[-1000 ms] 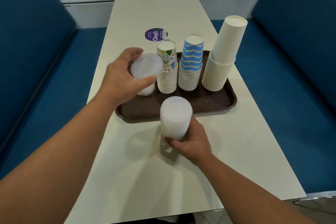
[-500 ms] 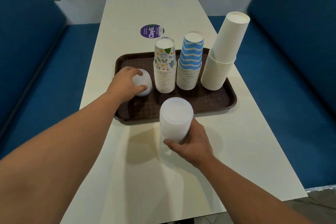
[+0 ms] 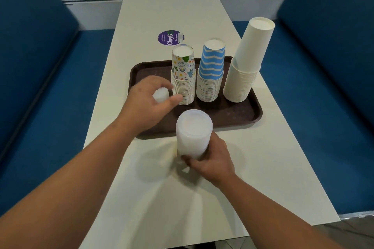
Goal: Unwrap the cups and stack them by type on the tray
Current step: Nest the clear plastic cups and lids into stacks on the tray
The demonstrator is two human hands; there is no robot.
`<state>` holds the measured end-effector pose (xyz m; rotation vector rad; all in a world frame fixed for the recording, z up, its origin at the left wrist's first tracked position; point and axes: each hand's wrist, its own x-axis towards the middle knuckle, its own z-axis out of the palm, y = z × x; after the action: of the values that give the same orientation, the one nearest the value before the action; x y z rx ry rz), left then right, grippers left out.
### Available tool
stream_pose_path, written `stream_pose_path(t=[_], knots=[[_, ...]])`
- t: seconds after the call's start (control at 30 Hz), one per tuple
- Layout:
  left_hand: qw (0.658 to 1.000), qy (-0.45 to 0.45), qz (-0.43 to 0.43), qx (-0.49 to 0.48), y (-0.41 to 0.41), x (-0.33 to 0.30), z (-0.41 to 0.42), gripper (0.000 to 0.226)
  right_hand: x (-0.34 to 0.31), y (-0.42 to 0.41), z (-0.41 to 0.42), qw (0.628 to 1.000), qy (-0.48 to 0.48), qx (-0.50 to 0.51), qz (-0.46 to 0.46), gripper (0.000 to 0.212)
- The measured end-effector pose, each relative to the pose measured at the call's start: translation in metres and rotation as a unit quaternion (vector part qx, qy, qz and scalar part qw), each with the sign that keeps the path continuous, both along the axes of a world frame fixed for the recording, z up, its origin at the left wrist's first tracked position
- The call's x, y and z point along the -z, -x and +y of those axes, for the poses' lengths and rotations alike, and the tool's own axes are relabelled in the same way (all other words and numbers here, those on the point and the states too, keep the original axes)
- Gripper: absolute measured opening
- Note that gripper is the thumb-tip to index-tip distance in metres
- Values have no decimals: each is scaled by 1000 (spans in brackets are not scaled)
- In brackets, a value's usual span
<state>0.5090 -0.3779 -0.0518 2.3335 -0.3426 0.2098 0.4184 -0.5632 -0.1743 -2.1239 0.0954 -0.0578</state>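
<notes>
Now set down: one clear cup on the tray, left hand easing off it.

Compared with a second ago, when the left hand (image 3: 149, 105) carried a clear cup (image 3: 160, 94) above the tray (image 3: 238, 116), the cup stands inverted near the tray's left edge, just beside the patterned stack (image 3: 183, 78); fingers are loosely spread around it, and contact cannot be confirmed through blur. The right hand (image 3: 210, 159) grips the base of the clear stack (image 3: 193, 133) on the worktop (image 3: 263, 168), just off the tray's near edge. Striped stack (image 3: 210, 73) and white stack (image 3: 245, 68) occupy the far right. Judgement: a fourth pile is started; most clear cups remain to transfer.
</notes>
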Motion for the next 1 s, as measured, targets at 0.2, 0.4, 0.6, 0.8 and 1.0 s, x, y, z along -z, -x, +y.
stream_pose_path(t=[0.2, 0.4, 0.6, 0.8, 1.0], knots=[[960, -176, 91, 197, 36, -21, -27, 82, -2, 0, -2, 999, 27, -22, -2, 79], [953, -222, 86, 189, 38, -18, -32, 82, -3, 0, -1, 999, 31, -21, -2, 80], [966, -169, 84, 174, 39, -25, -28, 77, -5, 0, -2, 999, 32, -19, -8, 80], [966, -169, 86, 176, 41, -24, -29, 80, -4, 0, -1, 999, 36, -20, 6, 81], [976, -119, 51, 175, 39, -24, -27, 74, -5, 1, -1, 999, 31, -25, -14, 79]])
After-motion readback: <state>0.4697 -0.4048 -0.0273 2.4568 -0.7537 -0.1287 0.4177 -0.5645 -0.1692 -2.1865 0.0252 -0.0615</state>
